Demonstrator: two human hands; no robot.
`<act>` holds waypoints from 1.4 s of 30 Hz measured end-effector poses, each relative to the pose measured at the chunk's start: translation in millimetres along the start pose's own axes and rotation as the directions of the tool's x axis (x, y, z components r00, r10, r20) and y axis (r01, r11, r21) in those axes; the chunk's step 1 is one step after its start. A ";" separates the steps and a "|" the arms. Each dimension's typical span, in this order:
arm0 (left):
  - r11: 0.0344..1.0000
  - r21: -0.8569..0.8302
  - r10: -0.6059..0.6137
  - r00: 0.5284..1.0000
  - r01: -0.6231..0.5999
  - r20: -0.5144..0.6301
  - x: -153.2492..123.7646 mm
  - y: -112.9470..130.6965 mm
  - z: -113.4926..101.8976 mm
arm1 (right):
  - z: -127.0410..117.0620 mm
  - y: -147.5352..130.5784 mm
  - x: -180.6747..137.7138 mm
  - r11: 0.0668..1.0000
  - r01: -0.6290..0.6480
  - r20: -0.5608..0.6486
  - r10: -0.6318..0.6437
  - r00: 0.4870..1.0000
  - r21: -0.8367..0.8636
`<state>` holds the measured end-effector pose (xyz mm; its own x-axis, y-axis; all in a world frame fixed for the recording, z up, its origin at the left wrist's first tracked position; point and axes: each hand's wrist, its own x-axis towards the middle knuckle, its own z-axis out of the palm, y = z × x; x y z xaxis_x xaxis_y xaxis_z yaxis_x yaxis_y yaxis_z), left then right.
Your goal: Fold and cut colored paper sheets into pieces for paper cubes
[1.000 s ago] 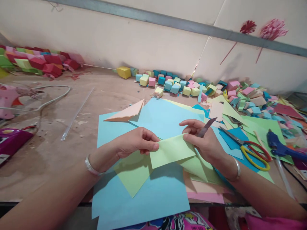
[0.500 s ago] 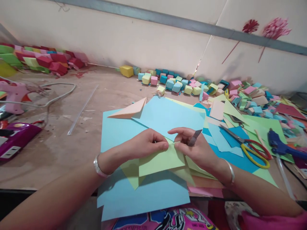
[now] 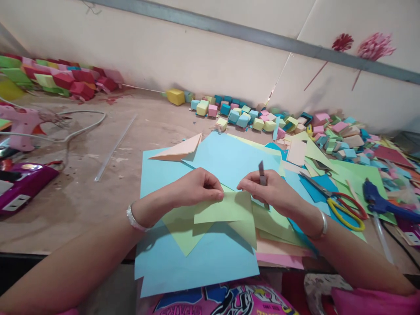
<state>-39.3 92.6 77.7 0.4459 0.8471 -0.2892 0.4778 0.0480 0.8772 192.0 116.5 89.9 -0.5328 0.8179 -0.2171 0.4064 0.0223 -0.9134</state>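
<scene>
My left hand [image 3: 200, 188] pinches the upper edge of a folded pale green paper sheet [image 3: 226, 209] between thumb and fingers. My right hand [image 3: 269, 188] is curled by the sheet's upper right corner; whether its fingertips touch the paper I cannot tell. A dark grey strip like a cutter blade [image 3: 262, 171] is tucked between the right fingers, its slanted tip pointing up. Under the sheet are more pale green paper and large light blue sheets [image 3: 197, 271]. A folded peach paper piece [image 3: 179, 148] lies beyond my left hand.
Scissors [image 3: 344, 208] with red and yellow handles lie right, beside a blue glue gun [image 3: 377, 197]. A pink glue gun [image 3: 24, 124] and a purple device [image 3: 29, 183] are left, near a clear glue stick [image 3: 114, 148]. Paper cubes [image 3: 239, 116] line the wall.
The green paper's front part now looks shallower. My right hand has moved slightly right, away from the left, and its blade has turned from slanted to nearly upright. The view shifted a little.
</scene>
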 end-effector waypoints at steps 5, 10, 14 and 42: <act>0.998 0.056 0.037 0.999 -0.037 0.007 0.6 0.6 2.4 | 8.7 -18.3 13.7 0.957 0.087 0.256 -0.013 0.967 -0.277; 0.991 0.088 0.097 0.995 -0.097 0.008 -0.1 -0.3 -2.6 | 1.4 -17.8 12.0 0.931 0.106 0.257 -0.013 0.966 -0.350; 0.996 0.073 0.059 0.998 -0.056 -0.035 0.4 -3.9 -8.9 | -20.4 -6.6 -0.6 0.937 0.013 0.194 0.059 0.979 -0.350; 0.909 0.416 0.104 0.963 0.009 -0.248 16.2 2.7 -39.7 | -60.1 4.4 46.0 0.795 0.304 -0.096 -0.410 0.907 -0.525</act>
<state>-60.8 127.4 90.6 0.2910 0.9523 -0.0925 0.7535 -0.1685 0.6355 213.9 188.7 96.6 -0.5784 0.7881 0.2109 0.5511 0.5680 -0.6112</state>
